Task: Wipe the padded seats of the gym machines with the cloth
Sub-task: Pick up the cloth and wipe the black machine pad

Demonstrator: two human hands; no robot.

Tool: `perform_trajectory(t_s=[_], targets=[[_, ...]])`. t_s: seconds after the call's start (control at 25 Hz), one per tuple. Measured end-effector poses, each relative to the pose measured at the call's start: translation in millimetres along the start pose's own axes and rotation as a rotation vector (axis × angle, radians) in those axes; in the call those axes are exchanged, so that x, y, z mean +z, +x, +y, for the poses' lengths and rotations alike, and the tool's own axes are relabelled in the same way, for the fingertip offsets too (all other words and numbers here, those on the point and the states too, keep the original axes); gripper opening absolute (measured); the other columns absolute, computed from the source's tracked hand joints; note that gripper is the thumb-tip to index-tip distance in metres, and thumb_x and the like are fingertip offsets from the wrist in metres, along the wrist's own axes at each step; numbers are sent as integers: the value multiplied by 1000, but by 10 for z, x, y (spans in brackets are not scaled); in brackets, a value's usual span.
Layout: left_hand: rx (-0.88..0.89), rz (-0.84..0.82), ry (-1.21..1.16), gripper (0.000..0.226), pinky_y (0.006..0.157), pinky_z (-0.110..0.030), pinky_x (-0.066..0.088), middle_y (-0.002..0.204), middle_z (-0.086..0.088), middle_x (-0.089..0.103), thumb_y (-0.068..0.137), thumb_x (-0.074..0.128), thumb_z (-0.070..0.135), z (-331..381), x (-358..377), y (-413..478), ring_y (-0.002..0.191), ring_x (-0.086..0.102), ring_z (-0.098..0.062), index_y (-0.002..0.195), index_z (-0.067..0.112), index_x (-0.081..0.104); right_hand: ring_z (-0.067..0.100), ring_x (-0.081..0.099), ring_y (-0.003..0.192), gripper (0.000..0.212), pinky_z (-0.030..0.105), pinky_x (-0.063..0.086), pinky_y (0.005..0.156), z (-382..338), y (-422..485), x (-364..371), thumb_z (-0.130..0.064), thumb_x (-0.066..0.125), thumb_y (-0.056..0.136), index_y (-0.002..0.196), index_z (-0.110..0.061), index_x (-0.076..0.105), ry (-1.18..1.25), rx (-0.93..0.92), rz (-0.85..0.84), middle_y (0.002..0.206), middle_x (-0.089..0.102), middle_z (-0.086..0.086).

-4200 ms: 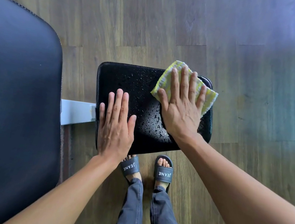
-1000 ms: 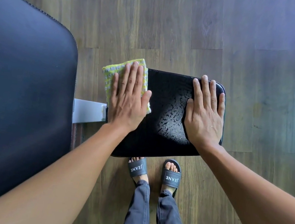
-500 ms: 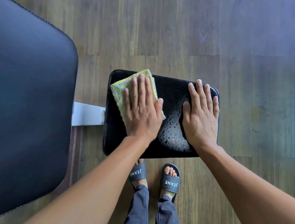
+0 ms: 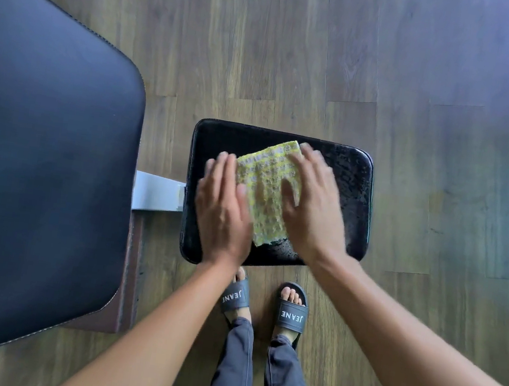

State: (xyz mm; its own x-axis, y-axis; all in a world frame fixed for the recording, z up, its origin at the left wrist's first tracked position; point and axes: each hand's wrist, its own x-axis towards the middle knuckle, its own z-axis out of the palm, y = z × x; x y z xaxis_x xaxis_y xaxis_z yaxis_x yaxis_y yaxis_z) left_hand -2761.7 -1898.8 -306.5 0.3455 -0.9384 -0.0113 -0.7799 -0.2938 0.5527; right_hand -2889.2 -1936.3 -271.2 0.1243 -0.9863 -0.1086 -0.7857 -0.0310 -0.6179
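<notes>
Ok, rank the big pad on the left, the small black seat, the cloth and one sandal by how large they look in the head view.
1. Big pad, though it sits nearer the camera, which inflates it.
2. Small black seat.
3. Cloth, partly hidden under both hands.
4. Sandal, farther down at floor level.

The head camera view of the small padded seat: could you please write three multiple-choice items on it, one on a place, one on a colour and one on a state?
1. Where does the cloth lie?
A. On the small padded seat, between the two hands
B. On the floor by the sandals
C. On the large pad at the left

2. What colour is the cloth?
A. Red
B. Yellow and white
C. Plain blue

3. How does the seat's surface look?
A. Torn open
B. Covered with a towel
C. Beaded with droplets

Answers: 1 A, the left hand and right hand flank it on the seat; 2 B, its weave shows both; 3 C, specks glint toward the right edge.
</notes>
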Motion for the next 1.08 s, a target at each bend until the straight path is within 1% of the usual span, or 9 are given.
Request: perform_trajectory(t_s=[0.12, 0.2, 0.28, 0.4, 0.56, 0.72, 0.84, 0.96, 1.08], targets=[[-48, -73, 16, 57, 121, -46, 15, 159, -7, 26, 99, 17, 29, -347, -133, -107, 149, 17, -22, 149, 7, 33, 26, 6, 151, 66, 43, 7, 123, -383, -143, 343, -37, 43, 97, 153, -11, 21, -163, 43, -190, 163, 9, 12], [-23, -93, 28, 58, 120, -49, 19, 157, -11, 28, 97, 17, 27, -472, -160, -117, 148, 19, -27, 147, 4, 34, 27, -7, 151, 81, 44, -2, 123, -446, -135, 512, -51, 39, 96, 156, -11, 1, -248, 156, -219, 163, -8, 11], [-19, -97, 24, 58, 120, -49, 22, 157, -12, 29, 97, 17, 26, -508, -183, -106, 147, 21, -28, 146, 2, 36, 28, -10, 151, 87, 46, -2, 123, -419, -119, 584, -55, 40, 96, 155, -9, -5, -299, 183, -218, 163, -11, 12], [-3, -118, 27, 58, 121, -41, 20, 158, -11, 26, 97, 17, 25, -516, -197, -120, 148, 19, -27, 148, 3, 33, 31, -7, 151, 77, 46, 1, 123, -371, -106, 598, -46, 36, 101, 154, -8, -5, -355, 154, -231, 163, -10, 14], [-11, -154, 41, 61, 120, -33, 14, 159, -9, 23, 96, 14, 29, -479, -222, -118, 149, 15, -25, 149, 4, 30, 39, -2, 149, 57, 52, 12, 121, -403, -45, 516, -12, 20, 103, 153, -2, -7, -455, 126, -280, 161, -9, 22], [-25, -204, 38, 60, 119, -28, 10, 160, -8, 20, 97, 15, 31, -457, -283, -92, 150, 13, -23, 150, 5, 28, 44, 8, 147, 53, 56, 21, 118, -506, 55, 487, -4, 19, 102, 152, 3, 1, -505, 158, -312, 160, 1, 27], [-43, -248, 29, 50, 121, -32, 13, 160, -7, 23, 102, 27, 22, -383, -404, -39, 150, 14, -22, 150, 7, 28, 40, 27, 143, 53, 47, 34, 112, -506, 139, 342, 0, 34, 97, 148, 2, 19, -372, 144, -285, 155, 25, 21], [-19, -259, 32, 46, 121, -36, 20, 156, -5, 32, 102, 31, 19, -224, -600, 84, 147, 22, -20, 147, 9, 36, 38, 54, 108, 35, 39, 39, 79, -501, 218, 31, 0, 39, 91, 124, -6, 48, -105, 221, -199, 126, 55, 13], [7, -271, 45, 43, 120, -29, 18, 154, -4, 37, 103, 34, 17, 13, -842, 250, 146, 26, -19, 145, 9, 42, 27, 62, 89, 32, 36, 48, 77, -496, 244, -296, -8, 43, 89, 112, -15, 63, 290, 513, -86, 99, 68, 7]])
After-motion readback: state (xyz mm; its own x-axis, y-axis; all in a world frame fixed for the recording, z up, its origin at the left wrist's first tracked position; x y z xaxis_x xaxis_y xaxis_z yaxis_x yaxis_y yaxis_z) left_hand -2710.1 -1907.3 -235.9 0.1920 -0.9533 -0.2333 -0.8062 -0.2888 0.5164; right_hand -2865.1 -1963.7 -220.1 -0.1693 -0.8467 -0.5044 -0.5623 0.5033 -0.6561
